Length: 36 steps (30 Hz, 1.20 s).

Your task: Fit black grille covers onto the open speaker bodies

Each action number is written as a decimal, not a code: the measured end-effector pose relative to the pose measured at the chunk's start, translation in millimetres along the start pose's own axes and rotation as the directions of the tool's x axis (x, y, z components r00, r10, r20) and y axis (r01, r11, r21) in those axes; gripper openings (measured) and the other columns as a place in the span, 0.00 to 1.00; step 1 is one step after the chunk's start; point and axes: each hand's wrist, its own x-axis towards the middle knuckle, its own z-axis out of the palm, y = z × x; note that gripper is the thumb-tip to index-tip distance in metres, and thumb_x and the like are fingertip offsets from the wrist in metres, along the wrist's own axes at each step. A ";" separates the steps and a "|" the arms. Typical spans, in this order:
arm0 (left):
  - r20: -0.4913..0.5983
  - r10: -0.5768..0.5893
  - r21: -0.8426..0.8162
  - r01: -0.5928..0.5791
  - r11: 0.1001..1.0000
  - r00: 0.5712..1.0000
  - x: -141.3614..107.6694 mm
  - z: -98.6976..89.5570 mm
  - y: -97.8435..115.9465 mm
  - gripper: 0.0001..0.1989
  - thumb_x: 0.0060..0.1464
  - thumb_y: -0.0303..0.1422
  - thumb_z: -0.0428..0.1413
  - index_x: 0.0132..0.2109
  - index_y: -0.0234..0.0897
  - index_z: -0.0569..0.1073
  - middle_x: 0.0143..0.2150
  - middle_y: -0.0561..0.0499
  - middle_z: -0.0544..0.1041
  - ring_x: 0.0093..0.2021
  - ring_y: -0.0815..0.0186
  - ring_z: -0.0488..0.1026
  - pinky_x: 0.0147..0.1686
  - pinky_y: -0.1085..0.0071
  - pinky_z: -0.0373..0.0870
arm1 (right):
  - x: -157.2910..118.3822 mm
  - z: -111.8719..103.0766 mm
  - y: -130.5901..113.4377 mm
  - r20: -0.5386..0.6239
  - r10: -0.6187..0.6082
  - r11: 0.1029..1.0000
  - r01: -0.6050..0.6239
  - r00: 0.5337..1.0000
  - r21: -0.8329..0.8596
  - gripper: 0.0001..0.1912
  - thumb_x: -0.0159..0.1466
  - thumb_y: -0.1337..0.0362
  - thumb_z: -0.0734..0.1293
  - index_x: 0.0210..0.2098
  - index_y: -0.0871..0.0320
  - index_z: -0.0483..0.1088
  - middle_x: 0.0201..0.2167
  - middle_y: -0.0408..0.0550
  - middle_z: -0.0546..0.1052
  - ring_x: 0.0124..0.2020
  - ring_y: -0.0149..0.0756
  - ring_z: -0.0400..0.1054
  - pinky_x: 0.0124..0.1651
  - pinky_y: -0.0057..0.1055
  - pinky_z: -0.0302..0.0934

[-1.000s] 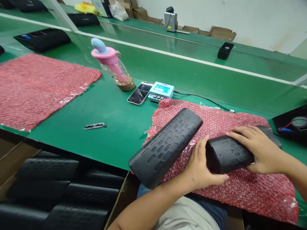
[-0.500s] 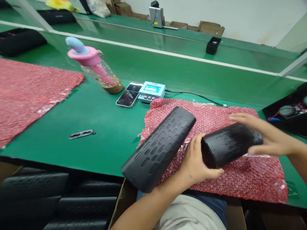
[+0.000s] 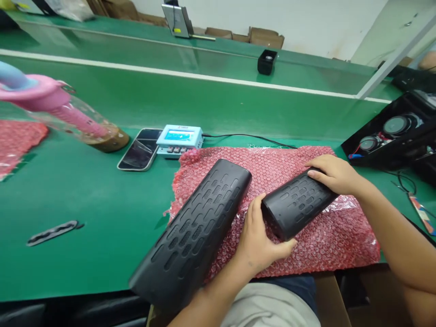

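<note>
A black perforated shell is held at both ends above pink bubble wrap. My left hand grips its near left end, thumb below and fingers at the upper edge. My right hand wraps round its far right end. To the left, a second, longer black perforated shell lies slanted over the wrap and the table's front edge, against my left forearm.
A blue device with a screen, a phone and a pink-lidded bottle stand behind. A grey strip lies left. Black speaker housings sit at the right, near a colourful-handled tool.
The view has turned right, so the table items appear further left. My right hand, spread and blurred before, has closed on the shell's far end.
</note>
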 end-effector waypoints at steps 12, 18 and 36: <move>0.035 0.412 0.766 -0.289 0.574 0.911 -32.1 -109.6 36.1 0.33 0.55 0.37 0.54 0.65 0.33 0.55 0.57 0.39 0.70 0.61 0.51 0.63 0.64 0.51 0.49 | 3.2 3.3 5.5 0.011 0.010 1.000 -0.010 1.000 0.014 0.30 0.67 0.43 0.47 0.36 0.56 0.71 0.37 0.51 0.75 0.39 0.47 0.67 0.44 0.45 0.59; -0.069 0.275 0.857 -0.084 0.509 0.959 1.1 -163.1 52.5 0.41 0.58 0.46 0.48 0.70 0.42 0.35 0.72 0.49 0.39 0.69 0.43 0.40 0.64 0.40 0.42 | 1.8 6.8 6.9 -0.016 -0.007 1.000 0.007 1.000 0.029 0.30 0.67 0.43 0.47 0.36 0.56 0.71 0.35 0.50 0.75 0.38 0.46 0.66 0.42 0.45 0.59; 0.451 -0.148 0.796 -0.322 0.512 0.880 61.4 -110.2 22.7 0.33 0.61 0.43 0.42 0.68 0.31 0.48 0.70 0.36 0.42 0.70 0.48 0.35 0.63 0.40 0.41 | 12.5 8.5 4.2 -0.061 -0.028 0.997 0.033 0.998 0.074 0.26 0.65 0.44 0.53 0.32 0.54 0.74 0.31 0.51 0.76 0.35 0.46 0.68 0.37 0.41 0.58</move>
